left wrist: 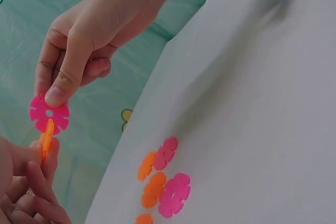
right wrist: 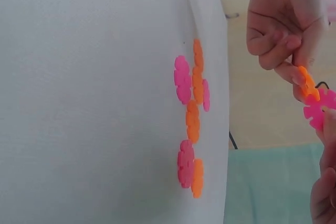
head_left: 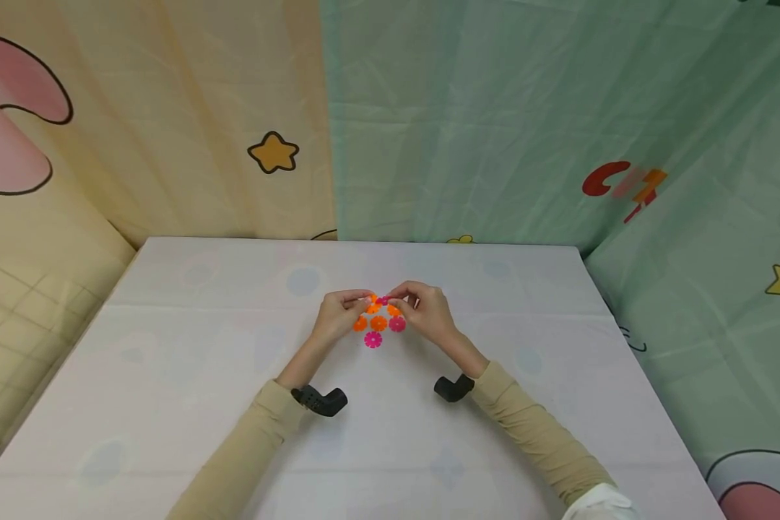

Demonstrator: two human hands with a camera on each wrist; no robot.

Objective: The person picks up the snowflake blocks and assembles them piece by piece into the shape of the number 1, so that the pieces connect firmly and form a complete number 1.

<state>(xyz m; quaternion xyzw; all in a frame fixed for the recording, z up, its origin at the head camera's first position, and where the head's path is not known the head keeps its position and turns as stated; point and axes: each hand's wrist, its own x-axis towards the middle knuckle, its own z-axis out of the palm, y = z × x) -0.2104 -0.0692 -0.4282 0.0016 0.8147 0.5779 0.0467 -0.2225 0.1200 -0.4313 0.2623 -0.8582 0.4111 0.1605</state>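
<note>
My left hand pinches an orange snowflake disc between thumb and finger. Opposite it, my right hand pinches a pink snowflake disc by its rim. Both discs are notched, flat and flower-shaped. They meet edge to edge, set crosswise, above the table; how deep the notches interlock is hard to tell. Below the hands lie loose discs, among them an orange disc, a bright pink disc and a darker pink disc. In the right wrist view, another pink disc is partly hidden behind an orange one.
A white cloth covers the table, whose far edge lies beyond the hands. Printed curtains hang behind and at the sides. Each wrist wears a black camera mount, one on the left and one on the right.
</note>
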